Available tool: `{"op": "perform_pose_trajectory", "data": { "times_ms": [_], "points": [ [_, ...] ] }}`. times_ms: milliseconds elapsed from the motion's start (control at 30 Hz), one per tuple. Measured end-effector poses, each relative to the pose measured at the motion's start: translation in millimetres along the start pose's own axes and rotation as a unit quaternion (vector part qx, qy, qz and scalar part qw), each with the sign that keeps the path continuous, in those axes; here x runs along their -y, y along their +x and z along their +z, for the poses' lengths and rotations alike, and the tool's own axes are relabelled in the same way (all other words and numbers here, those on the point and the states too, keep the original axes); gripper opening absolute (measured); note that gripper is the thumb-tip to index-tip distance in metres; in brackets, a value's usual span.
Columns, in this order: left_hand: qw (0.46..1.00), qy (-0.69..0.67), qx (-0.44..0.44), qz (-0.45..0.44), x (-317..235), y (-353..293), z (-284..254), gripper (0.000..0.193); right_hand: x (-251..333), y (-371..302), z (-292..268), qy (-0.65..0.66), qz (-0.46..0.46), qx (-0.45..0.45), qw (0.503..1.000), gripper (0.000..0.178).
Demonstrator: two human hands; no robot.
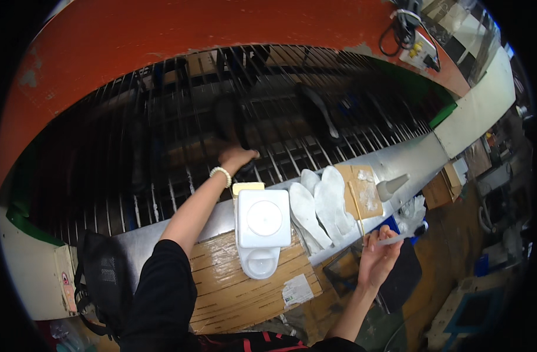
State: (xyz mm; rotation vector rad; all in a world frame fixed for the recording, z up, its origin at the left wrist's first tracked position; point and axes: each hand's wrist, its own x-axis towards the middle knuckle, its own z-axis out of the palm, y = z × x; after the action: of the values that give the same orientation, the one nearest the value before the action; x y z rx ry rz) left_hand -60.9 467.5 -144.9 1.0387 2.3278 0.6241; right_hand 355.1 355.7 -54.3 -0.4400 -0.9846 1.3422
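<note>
- I see the rack [268, 117] behind the ledge [421, 154].
- The container [263, 196] stands on the cardboard [221, 308], in front of the rack.
- Right of it I find the insoles [330, 199], then the board [369, 205], then the bottle [393, 186].
- The bag [104, 267] lies left of the cardboard.
- My left hand [238, 158] is at the rack; my right [379, 255], before the board, has a strip [396, 239] between its fingers.

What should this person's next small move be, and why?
Perhaps draw the dark sole-shaped piece toward the body, off the metal bars. The left hand is already at its near end, while the right hand is off to the side, holding a thin pale piece. How firm the left hand's grip is, I can't tell.
</note>
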Motion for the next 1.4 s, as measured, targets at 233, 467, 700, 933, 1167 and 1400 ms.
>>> {"op": "perform_pose_trajectory", "data": {
  "times_ms": [233, 467, 700, 933, 1167, 1400],
  "points": [
    [0.873, -0.467, 0.135, 0.044, 61.7, -5.8, -96.8, 0.028, 13.6, -21.6, -9.5, -0.017, 0.002, 0.043, 0.999, 0.032],
    [0.621, -0.761, 0.017, 0.186, 128.7, -193.8, -163.6, 0.065, 14.6, -42.1, -22.4, 0.006, 0.049, -0.01, 0.999, 0.037],
    [0.369, -0.866, 0.254, 0.221, 144.1, -320.2, -131.8, 0.1, -8.0, -44.1, 23.0, -0.221, 0.061, 0.056, 0.972, 0.03],
    [0.491, -0.833, 0.122, 0.223, 162.2, -373.2, -134.9, 0.092, -7.8, -56.9, 63.7, -0.653, -0.206, 0.29, 0.669, 0.02],
    [0.547, -0.723, 0.258, 0.334, 162.4, -377.9, -174.9, 0.075, -14.5, -70.4, 76.1, -0.657, -0.215, 0.285, 0.664, 0.02],
    [0.609, -0.67, 0.254, 0.34, 187.6, -385.2, -165.7, 0.078, -16.8, -74.4, 70.2, -0.672, -0.206, 0.278, 0.654, 0.017]
  ]
}}
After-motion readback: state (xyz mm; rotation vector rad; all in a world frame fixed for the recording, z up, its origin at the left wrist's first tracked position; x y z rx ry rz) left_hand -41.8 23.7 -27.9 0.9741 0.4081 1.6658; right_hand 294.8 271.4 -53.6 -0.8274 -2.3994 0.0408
